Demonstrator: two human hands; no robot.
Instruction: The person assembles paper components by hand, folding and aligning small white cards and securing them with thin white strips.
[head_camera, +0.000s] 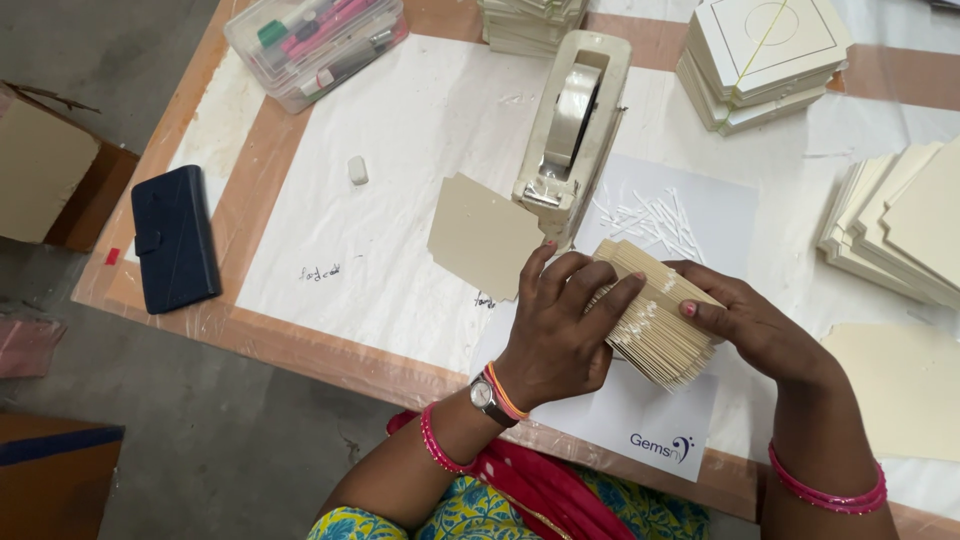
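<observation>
Near the table's (330, 250) front edge, both hands close their grip on a thick fanned stack of cream cards (655, 315): left hand (560, 335) fingers spread over it, right hand (750, 325) clasping its far side. A beige tape dispenser (575, 120) and a loose cream card (485, 235) lie just behind.
</observation>
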